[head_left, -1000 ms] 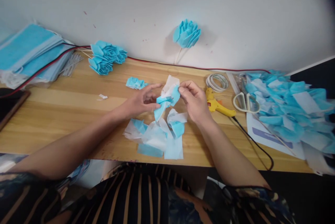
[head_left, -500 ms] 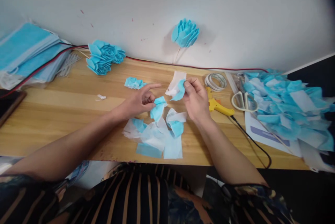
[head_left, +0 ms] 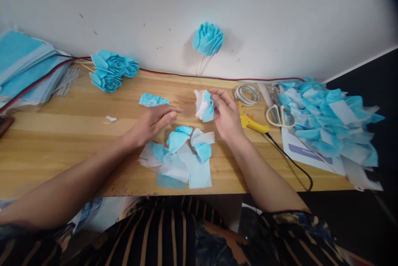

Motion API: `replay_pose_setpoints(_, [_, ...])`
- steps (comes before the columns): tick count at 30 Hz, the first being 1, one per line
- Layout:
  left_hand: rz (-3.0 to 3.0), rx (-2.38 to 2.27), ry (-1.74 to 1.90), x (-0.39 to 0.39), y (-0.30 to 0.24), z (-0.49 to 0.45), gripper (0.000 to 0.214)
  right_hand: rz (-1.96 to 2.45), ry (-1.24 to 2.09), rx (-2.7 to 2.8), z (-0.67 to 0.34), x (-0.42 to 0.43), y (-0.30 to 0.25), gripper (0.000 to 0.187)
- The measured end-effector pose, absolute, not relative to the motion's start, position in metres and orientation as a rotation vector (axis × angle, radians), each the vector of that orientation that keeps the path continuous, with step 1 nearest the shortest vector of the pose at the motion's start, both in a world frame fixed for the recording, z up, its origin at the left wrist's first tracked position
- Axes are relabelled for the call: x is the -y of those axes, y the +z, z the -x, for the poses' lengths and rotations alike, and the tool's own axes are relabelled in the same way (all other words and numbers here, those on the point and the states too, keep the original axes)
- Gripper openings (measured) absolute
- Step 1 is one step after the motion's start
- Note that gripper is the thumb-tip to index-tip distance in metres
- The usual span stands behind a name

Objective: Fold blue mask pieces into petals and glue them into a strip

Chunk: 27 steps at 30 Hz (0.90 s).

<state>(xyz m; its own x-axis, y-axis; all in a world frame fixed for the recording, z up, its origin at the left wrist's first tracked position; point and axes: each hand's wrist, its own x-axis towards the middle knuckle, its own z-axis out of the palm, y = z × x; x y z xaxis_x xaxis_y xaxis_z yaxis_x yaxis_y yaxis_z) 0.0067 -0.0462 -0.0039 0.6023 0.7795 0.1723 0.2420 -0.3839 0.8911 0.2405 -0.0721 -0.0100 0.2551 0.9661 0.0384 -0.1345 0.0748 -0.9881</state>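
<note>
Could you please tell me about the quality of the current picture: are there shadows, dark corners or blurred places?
Head view: soft shadows on the wall beside the single blue flower; head view: upper right corner dark; head view: stack of masks soft at the left edge, print on the paper sheet unreadable, right hand fairly clear.

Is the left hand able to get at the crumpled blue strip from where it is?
Probably yes: the left hand looks open with nothing visible in it, and the crumpled blue strip lies just beyond its fingers on the table, with nothing seen lying over it.
</note>
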Motion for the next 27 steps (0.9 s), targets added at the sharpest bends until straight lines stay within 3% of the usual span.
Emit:
replay_pose_setpoints(5, [-1.916, -0.912, 0.933, 0.043, -0.003, -0.007, 0.047, 1.178, 0.99, 1.145, -0.239, 0.079, -0.01, 0.023])
replay_pose_setpoints(15, [-1.754, -0.697, 0.844, 0.032, 0.012, -0.028, 0.066, 1.114, 0.961, 1.294, -0.232, 0.086, 0.002, 0.04])
replay_pose_setpoints(21, [-1.747, -0.849, 0.772, 0.032, 0.02, -0.047, 0.033, 1.08, 1.001, 1.262, -0.234, 0.084, 0.003, 0.048])
replay_pose_setpoints(27, [-1.57, -0.856, 0.822, 0.032, 0.019, -0.042, 0.028, 1.076, 1.081, 1.14, -0.243, 0.078, -0.003, 0.05])
